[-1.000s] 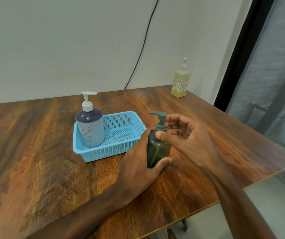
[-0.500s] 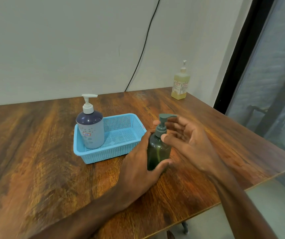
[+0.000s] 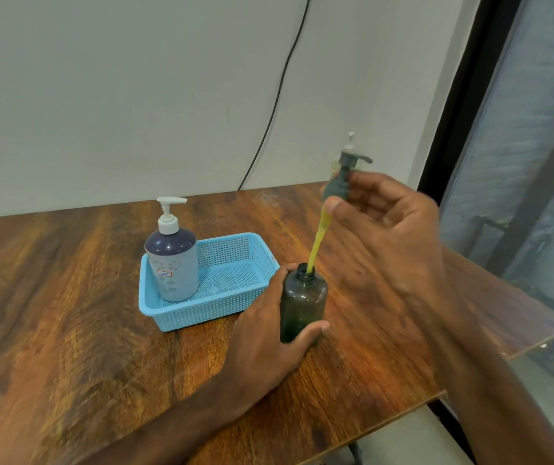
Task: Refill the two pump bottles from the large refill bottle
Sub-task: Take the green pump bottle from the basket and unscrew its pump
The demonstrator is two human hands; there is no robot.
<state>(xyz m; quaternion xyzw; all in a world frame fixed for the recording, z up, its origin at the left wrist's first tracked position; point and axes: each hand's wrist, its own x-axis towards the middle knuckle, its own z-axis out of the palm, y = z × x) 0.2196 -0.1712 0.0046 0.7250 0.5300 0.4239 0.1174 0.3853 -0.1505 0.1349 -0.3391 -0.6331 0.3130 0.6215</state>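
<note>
A dark green pump bottle stands on the wooden table, and my left hand grips its body. Above it my right hand holds the bottle's grey-green pump head. The pump's yellow dip tube slants down with its tip still inside the open neck. A second pump bottle, grey-blue with a white pump, stands in the left end of a light blue mesh basket. A yellowish bottle with a white pump is mostly hidden behind the lifted pump head at the far right of the table.
A black cable runs down the white wall to the table's back edge. The table's right edge lies just past my right forearm, with a dark window frame and glass beyond it.
My right hand has unscrewed the pump head and lifted it up and to the right, drawing the yellow tube almost out. My left hand keeps its grip on the green bottle.
</note>
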